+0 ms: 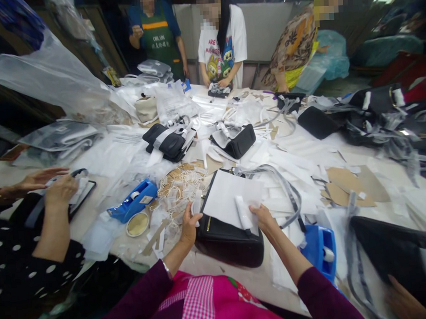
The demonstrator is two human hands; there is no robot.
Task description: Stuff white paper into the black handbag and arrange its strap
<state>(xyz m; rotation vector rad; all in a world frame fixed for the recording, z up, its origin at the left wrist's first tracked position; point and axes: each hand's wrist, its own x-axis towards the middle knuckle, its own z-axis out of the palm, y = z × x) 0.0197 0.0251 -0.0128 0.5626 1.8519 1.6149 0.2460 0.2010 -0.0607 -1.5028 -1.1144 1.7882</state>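
At the far left of the frame a co-worker's hands [55, 185] rested on a dark flat piece, apart from mine. Right of them, lower left of centre, a blue tape dispenser [133, 206] lay on the table [383, 180], touching a tangle of white string [181, 186]. My left hand [190, 225] was closed around a small white strip at the left edge of the black bag [228, 241], bottom centre. My right hand [262, 217] pinched the white paper [226, 199] lying over the bag's top, beside a white roll. I judged I was midway through wrapping the bag; the next move called for holding the paper flat while taping it down. A second blue dispenser [321, 251] sat at lower right.
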